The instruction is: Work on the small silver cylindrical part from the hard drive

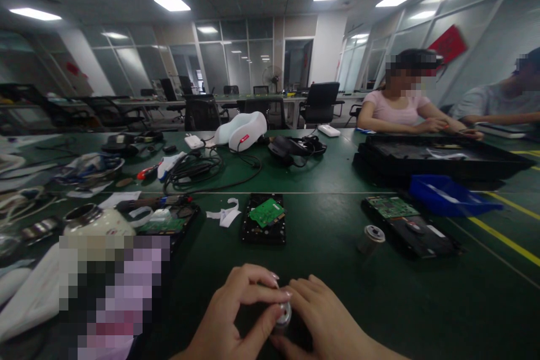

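At the bottom middle, a small silvery metal cylinder (283,315) stands upright on the green table between my hands. My left hand (240,309) curls round its near left side, thumb and fingertips at its top. My right hand (323,315) wraps its right side, with the fingertips partly hidden behind it. Beyond them lies a black hard drive (264,236) with a loose green circuit board (267,212) on top. A second metal cylinder (372,239) stands to the right, near another hard drive (422,230) with a green board on it.
A blue bin (453,196) and a large black tray (439,166) stand at the right, with two people behind. Cables (198,169), a white neck pillow (248,130) and black headgear (295,149) lie farther back. A cream bottle (99,228) and clutter fill the left.
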A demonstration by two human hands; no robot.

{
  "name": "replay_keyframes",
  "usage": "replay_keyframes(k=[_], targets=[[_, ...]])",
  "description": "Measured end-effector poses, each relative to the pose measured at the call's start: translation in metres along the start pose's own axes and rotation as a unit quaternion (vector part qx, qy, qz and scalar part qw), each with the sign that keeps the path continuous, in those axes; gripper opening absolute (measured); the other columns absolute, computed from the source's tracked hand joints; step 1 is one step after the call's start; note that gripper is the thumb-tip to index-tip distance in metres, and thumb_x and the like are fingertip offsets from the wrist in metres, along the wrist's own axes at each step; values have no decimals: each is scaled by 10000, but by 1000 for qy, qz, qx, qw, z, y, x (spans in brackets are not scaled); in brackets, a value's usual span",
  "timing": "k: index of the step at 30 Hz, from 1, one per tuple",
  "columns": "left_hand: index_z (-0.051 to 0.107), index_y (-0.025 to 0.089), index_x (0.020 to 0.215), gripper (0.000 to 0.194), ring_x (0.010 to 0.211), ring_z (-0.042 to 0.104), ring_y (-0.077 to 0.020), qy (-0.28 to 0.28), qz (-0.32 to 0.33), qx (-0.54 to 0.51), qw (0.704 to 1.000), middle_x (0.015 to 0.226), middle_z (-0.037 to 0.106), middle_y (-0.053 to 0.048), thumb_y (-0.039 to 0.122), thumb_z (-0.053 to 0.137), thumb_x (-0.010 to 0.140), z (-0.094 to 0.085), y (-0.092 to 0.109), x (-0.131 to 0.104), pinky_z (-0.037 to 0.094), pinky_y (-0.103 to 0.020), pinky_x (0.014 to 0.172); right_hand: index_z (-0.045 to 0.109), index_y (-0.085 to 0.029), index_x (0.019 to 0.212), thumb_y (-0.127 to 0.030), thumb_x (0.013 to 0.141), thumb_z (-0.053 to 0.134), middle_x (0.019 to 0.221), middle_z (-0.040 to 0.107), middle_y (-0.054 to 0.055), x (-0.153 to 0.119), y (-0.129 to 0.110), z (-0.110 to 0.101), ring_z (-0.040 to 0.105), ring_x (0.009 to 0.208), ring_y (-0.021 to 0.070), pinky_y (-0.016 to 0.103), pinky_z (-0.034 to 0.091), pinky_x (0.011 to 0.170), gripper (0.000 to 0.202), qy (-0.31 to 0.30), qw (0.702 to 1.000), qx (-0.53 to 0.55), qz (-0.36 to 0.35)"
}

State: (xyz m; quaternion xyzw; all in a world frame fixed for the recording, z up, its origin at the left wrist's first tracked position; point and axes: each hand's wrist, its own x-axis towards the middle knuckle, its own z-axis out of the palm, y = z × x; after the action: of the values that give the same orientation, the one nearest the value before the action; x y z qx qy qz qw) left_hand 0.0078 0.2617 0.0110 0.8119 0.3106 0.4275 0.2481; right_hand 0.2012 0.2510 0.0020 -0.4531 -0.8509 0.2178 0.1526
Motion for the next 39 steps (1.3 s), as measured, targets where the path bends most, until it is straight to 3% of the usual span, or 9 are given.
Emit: replay_keyframes(k=[3,6,12,17,21,25,32,36,39], targets=[[622,272,1171,365,1096,598,-232,-19,-1,-2,1000,1086,645,-56,83,543,869,-1,2,-2,513,-350,934,630,-178,1031,-315,749,639,1013,692,110,0,1,1,622,918,294,456,408,890,313,0,1000,1,2],[550,262,1191,397,1141,561,-244,4,0,-9,1000,1114,653,-61,66,540,846,-1,4,-4,505,-371,944,628,-178,1028,-314,764,620,1028,688,106,1,0,-1,623,924,281,444,403,901,297,-8,1000,0,-1],[569,251,1051,357,950,604,-245,45,12,40,998,926,666,-31,97,680,748,1,0,-3,520,-372,832,639,-184,974,-307,756,600,957,686,81,2,-1,-3,617,842,255,399,429,813,253,-15,1000,-19,-5],[656,297,1067,240,1002,603,-213,-16,31,-13,999,992,648,-29,150,609,883,2,1,-2,511,-323,872,640,-191,956,-298,738,625,943,687,78,3,2,2,615,838,259,403,433,798,243,-3,1000,-24,-9],[617,321,1188,266,1068,586,-217,-35,31,-41,998,1046,657,-33,234,574,941,4,2,-4,492,-321,925,650,-183,978,-274,715,633,971,692,94,2,5,5,624,869,272,420,437,836,279,10,999,-26,-18],[592,293,1170,311,1087,572,-221,1,23,-17,1000,1056,659,-29,170,630,887,3,-3,-3,482,-331,938,649,-181,1024,-294,722,651,969,699,95,1,3,4,630,874,281,426,439,849,322,9,1000,-25,-1],[612,248,992,179,921,609,-196,24,47,-1,999,893,680,-8,124,624,864,2,-3,3,516,-301,805,651,-198,995,-316,750,654,976,701,72,4,2,0,633,881,281,414,428,824,273,-13,1000,-23,1],[500,258,893,207,860,601,-174,72,42,-28,996,821,723,46,70,578,857,2,-3,3,509,-269,749,653,-193,986,-343,750,668,957,698,74,5,2,0,624,848,272,392,429,788,280,-19,999,-28,1],[494,258,841,216,894,608,-192,125,-1,21,992,836,721,45,59,576,843,2,-13,1,494,-312,778,658,-171,962,-340,732,691,949,698,87,4,3,1,620,840,271,389,428,796,287,-12,999,-29,7]])
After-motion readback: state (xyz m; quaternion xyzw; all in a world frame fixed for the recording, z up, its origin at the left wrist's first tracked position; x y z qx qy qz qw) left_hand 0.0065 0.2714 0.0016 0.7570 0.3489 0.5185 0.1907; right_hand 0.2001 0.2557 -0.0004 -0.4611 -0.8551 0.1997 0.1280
